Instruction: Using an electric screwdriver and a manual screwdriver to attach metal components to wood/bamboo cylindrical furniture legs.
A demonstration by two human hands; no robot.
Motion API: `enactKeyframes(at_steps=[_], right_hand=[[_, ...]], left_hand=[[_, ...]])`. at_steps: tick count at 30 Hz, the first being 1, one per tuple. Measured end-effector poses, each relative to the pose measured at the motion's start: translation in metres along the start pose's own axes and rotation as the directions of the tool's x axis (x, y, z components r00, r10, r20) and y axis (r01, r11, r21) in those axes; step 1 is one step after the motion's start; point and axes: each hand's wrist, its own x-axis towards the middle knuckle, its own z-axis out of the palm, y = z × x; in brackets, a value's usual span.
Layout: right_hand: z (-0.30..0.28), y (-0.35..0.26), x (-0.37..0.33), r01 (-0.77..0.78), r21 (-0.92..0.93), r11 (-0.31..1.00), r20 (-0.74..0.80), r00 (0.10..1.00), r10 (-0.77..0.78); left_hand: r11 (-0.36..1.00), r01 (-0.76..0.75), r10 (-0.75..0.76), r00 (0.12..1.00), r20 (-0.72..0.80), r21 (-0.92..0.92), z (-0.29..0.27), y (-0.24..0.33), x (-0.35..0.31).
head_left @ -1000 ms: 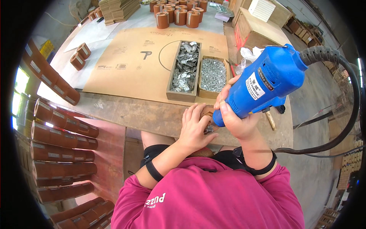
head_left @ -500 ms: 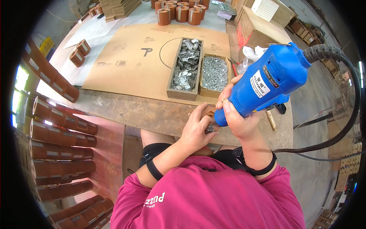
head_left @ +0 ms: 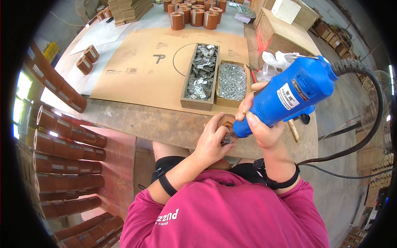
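My right hand (head_left: 264, 129) is wrapped round a blue electric screwdriver (head_left: 302, 89), whose nose points down to the left. The nose meets a brown round workpiece (head_left: 226, 120) at the table's near edge; the bit's tip is hidden. My left hand (head_left: 209, 144) has its fingers closed on that workpiece, with small shiny metal pieces (head_left: 226, 139) at the fingertips. Beyond my hands stands a long wooden box (head_left: 197, 103) of flat metal plates (head_left: 202, 72). Beside it, a cardboard box (head_left: 229, 102) holds many small screws (head_left: 232, 80).
A cardboard sheet (head_left: 140, 89) covers much of the table. Brown cylinders stand at the back (head_left: 197, 17) and left (head_left: 84, 65); rows of them (head_left: 68, 149) fill the left side. At right are a plastic bag (head_left: 273, 66), a wooden stick (head_left: 294, 130) and the screwdriver's thick black cable (head_left: 374, 120).
The screwdriver's rear end has dipped down and slightly right, tilting the tool flatter. More of the brown workpiece shows beside its nose. My left hand has hardly moved.
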Motion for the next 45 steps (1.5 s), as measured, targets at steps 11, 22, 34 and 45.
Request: enactKeyframes(at_steps=[11, 22, 34, 45], right_hand=[[-0.055, -0.005, -0.007, 0.186, 0.258, 0.948, -0.379, 0.922, -0.078], [-0.134, 0.067, -0.056, -0.130, 0.409, 0.903, -0.740, 0.532, 0.411], [-0.160, 0.127, -0.098, -0.228, 0.573, 0.787, -0.685, 0.394, 0.613], [-0.159, 0.127, -0.097, -0.249, 0.557, 0.793, -0.692, 0.388, 0.608]], left_hand=[[0.998, 0.061, -0.054, 0.975, 0.217, -0.026, -0.023, 0.006, 0.011], [1.000, 0.014, -0.017, 0.963, 0.267, 0.014, -0.029, 0.008, 0.013], [0.876, -0.139, 0.000, 0.958, 0.287, 0.462, -0.057, 0.003, 0.019], [0.958, 0.123, -0.144, 0.988, 0.064, 0.259, -0.025, 0.004, 0.018]])
